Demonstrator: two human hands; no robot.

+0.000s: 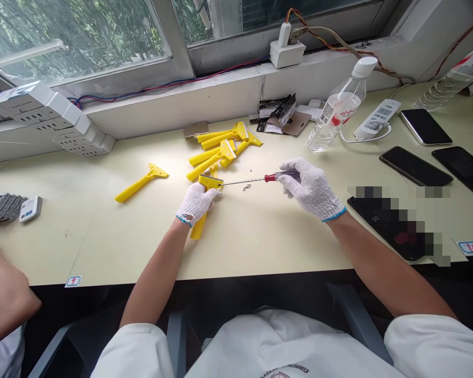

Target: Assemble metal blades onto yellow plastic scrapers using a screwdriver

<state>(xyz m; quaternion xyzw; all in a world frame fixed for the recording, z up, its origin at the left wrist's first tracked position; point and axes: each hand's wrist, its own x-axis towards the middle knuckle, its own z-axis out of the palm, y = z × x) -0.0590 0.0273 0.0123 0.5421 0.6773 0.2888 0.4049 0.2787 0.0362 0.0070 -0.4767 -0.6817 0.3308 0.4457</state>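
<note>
My left hand, in a white knit glove, is closed around a yellow scraper, its head pointing away from me. My right hand, gloved too, grips a screwdriver with a red handle. The long shaft runs left, and its tip meets the scraper's head. Just below the shaft lie a few small screws. Beyond my left hand several yellow scrapers lie in a loose pile. Another yellow scraper lies apart on the left.
A water bottle, a power strip and several phones occupy the right side. Torn black packaging lies by the wall. White boxes stand stacked at far left, with grey devices below. A co-worker's arm reaches in at left.
</note>
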